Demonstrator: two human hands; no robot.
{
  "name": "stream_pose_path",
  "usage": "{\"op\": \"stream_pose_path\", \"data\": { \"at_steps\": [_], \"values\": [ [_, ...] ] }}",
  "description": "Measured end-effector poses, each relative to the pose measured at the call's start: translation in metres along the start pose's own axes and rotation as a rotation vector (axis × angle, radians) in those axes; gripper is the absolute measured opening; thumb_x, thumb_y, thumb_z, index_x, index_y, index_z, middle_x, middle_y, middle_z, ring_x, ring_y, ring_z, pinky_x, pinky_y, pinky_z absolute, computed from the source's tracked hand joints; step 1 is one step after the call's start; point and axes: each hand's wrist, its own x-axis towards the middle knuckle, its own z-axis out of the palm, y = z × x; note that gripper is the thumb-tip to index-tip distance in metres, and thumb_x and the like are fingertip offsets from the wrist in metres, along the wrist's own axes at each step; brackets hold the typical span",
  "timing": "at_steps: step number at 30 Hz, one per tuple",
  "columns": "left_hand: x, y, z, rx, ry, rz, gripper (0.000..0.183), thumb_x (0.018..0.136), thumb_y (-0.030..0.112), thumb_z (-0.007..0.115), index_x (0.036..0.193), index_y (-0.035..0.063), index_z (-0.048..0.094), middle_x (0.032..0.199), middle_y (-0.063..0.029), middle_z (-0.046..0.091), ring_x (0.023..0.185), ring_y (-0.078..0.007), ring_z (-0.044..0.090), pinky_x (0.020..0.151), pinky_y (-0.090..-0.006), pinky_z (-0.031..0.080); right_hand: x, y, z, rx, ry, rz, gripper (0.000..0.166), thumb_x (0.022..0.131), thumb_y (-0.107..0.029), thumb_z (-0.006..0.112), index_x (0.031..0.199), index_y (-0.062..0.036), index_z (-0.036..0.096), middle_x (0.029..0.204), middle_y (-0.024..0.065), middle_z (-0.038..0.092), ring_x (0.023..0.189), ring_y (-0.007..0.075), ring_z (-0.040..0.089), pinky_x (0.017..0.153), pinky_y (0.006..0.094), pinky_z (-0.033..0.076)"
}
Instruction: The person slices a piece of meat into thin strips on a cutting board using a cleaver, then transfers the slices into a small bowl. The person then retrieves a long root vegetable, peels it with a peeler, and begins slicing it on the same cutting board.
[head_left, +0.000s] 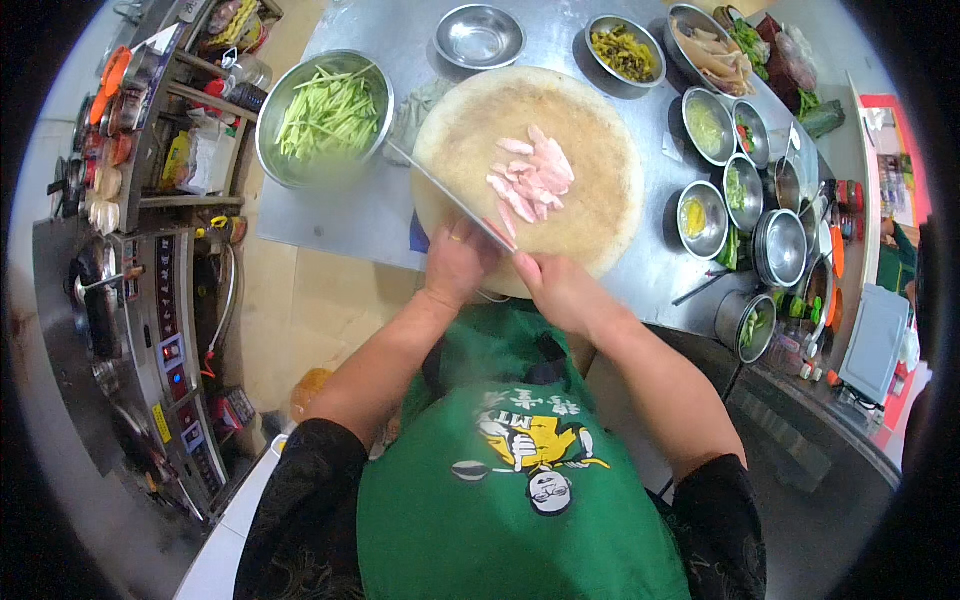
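On the round chopping board (607, 195) lies a loose pile of sliced raw pale pink meat (536, 172). My right hand (559, 289) is closed around the handle end of a cleaver (450, 196), whose blade, seen nearly edge-on, slants up to the left over the board. Behind the blade, at the board's near left edge, my left hand (459, 259) rests with bent fingers on a piece of meat mostly hidden by the hand and blade. A few slices lie just right of the blade.
A steel bowl of cut green strips (326, 112) stands left of the board, beside a crumpled cloth (420, 112). Beyond are an empty steel bowl (480, 37) and one with chopped pickled greens (622, 52). Several small ingredient bowls crowd the right; a stove (172, 367) is far left.
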Motion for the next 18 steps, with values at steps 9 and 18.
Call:
{"op": "stream_pose_path", "data": {
  "at_steps": [9, 18],
  "values": [
    [-0.015, -0.005, 0.012, -0.104, -0.031, -0.078, 0.029, 0.077, 0.02, 0.069, 0.105, 0.0114, 0.064, 0.1, -0.0082, 0.064, 0.089, -0.0297, 0.061, 0.073, -0.0438, 0.05, 0.024, -0.017, 0.01, 0.089, 0.034, -0.041, 0.05, 0.102, -0.04, 0.038, 0.108, 0.0014, 0.064, 0.103, 0.0296, 0.064, 0.101, 0.044, 0.06, 0.091, 0.0456, 0.046],
    [-0.003, 0.016, -0.025, -0.166, -0.042, -0.103, 0.031, 0.073, 0.007, 0.067, 0.104, 0.0094, 0.063, 0.1, -0.0133, 0.061, 0.096, -0.0344, 0.058, 0.084, -0.0452, 0.049, -0.037, 0.057, 0.003, 0.132, 0.17, 0.036, 0.046, 0.1, -0.04, 0.043, 0.112, 0.0001, 0.064, 0.098, 0.0285, 0.066, 0.097, 0.0423, 0.063, 0.085, 0.0456, 0.049]
  ]
}}
